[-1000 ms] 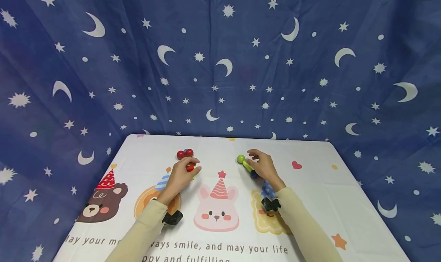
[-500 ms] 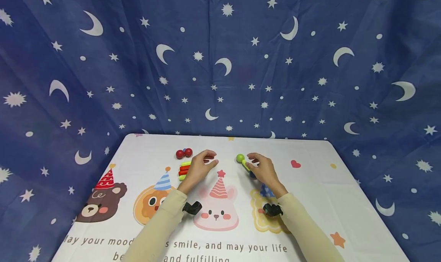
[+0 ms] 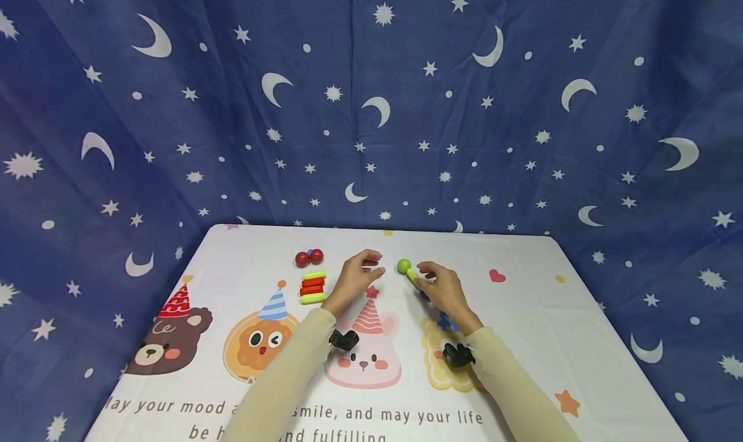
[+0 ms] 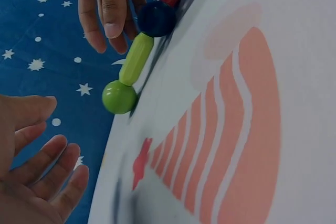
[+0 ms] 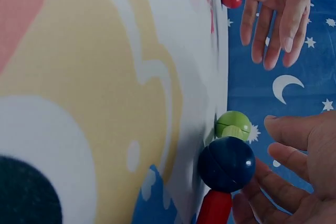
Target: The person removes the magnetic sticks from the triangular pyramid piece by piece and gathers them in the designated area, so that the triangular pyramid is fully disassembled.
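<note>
A chain of toy pieces lies at the table's far middle: a green ball, a yellow-green rod, a dark blue ball and a red rod. My right hand lies over its near end, fingers loosely curled against the blue ball and red rod. My left hand hovers just left of the green ball. Its fingers are relaxed and spread, and it holds nothing.
Left of my left hand sits a small stack of yellow-green and red rods. Beyond it lie two red balls with a blue one behind. The white cartoon tablecloth covers the table, backed by a blue star-and-moon curtain.
My left hand has left the stack of rods and moved right, empty, to just beside the green ball. The right hand has stayed on the chain.
</note>
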The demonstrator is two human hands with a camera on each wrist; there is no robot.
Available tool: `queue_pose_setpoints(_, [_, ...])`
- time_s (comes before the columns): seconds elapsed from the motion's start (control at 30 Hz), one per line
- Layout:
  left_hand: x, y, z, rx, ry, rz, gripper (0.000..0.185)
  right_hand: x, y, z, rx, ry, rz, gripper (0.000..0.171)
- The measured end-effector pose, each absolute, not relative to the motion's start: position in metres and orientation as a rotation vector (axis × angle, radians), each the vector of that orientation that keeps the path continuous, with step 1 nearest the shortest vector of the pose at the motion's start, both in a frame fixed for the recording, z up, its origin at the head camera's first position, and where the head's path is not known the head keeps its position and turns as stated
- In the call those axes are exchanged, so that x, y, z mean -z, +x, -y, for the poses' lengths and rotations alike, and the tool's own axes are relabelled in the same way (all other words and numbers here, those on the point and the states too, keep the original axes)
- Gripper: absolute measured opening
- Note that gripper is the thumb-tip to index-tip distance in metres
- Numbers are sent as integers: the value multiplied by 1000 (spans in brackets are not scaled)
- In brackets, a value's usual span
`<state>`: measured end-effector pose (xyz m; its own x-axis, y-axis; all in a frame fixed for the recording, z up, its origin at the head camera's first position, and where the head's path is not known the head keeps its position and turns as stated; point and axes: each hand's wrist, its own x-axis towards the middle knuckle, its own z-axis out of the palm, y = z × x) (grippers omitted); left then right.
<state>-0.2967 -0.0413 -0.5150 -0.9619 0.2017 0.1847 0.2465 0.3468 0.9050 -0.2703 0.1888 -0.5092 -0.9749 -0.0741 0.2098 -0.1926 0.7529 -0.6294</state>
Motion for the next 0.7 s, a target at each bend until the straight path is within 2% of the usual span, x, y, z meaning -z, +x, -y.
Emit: queue_pose_setpoints(0.7, [531,-312,17,1773,-411,2594,34,519,-287,-177,-941,193,2856,33])
